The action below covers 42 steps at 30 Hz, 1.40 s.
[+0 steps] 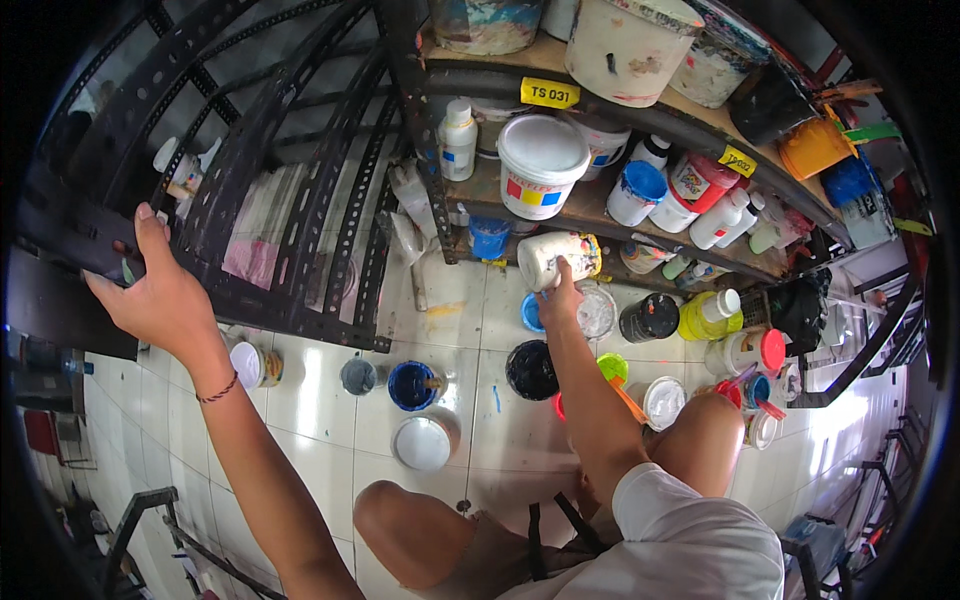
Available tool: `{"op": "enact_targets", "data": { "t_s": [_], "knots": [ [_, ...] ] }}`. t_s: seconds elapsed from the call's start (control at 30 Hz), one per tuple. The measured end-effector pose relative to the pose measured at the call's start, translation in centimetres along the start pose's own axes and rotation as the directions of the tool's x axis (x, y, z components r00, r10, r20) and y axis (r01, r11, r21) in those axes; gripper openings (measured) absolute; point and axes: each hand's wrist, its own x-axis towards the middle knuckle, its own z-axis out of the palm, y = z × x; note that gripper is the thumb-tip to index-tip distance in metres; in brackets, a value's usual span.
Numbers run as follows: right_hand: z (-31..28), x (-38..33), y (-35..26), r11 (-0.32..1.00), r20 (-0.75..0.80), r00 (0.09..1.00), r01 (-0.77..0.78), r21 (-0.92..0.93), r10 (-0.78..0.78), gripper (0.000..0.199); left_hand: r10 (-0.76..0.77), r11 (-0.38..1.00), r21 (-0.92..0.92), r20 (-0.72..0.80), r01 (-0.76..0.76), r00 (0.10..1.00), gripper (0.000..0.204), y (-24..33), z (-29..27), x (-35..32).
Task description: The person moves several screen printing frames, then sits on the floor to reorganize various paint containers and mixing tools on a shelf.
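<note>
My right hand grips a white paint tub with a yellow-stained end, tipped on its side in front of the lowest shelf. Just below it on the floor are a blue lid or tub, a tub with a whitish top and a tub of black paint. Over at the left, my left hand is against the black perforated metal rack, thumb and forefinger spread wide. Its other fingers are partly hidden.
Shelves ahead hold a large white tub, a blue-lidded tub, a white bottle and a big stained bucket. On the tiled floor stand a blue-rimmed tub, a white-lidded tub and a yellow jug. My bent knees are close by.
</note>
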Motion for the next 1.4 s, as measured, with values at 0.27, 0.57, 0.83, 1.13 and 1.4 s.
{"op": "enact_targets", "data": {
  "t_s": [0.27, 0.57, 0.83, 1.13, 1.4],
  "knots": [
    [-0.3, -3.4, 2.9, 0.996, 0.034, 0.999, -0.011, -0.087, 0.014, 0.074, 0.01, 0.999, 0.043, 0.007, -0.01, 1.0, 0.045, -0.4, -0.1, 0.2],
    [0.5, -5.8, 14.8, 0.982, 0.175, 0.984, 0.045, -0.181, -0.013, 0.084, 0.089, 0.995, 0.047, 0.022, -0.09, 0.996, 0.04, -0.8, -0.2, 0.1],
    [-1.6, -2.5, 20.5, 0.29, 0.391, 0.828, 0.52, -0.804, -0.401, 0.078, 0.371, 0.469, 0.69, 0.413, -0.552, 0.832, 0.037, -3.4, -3.4, 0.4],
    [-1.5, -0.7, 16.7, 0.365, 0.496, 0.845, 0.533, -0.763, -0.199, 0.1, 0.248, 0.963, 0.066, 0.149, -0.26, 0.957, 0.027, -2.3, 0.4, 1.0],
    [-9.7, 0.7, -7.9, -0.15, 0.416, 0.736, 0.402, -0.903, -0.533, 0.045, 0.048, 0.993, 0.104, 0.003, -0.048, 0.999, 0.041, -1.1, -0.5, 0.3]
  ]
}}
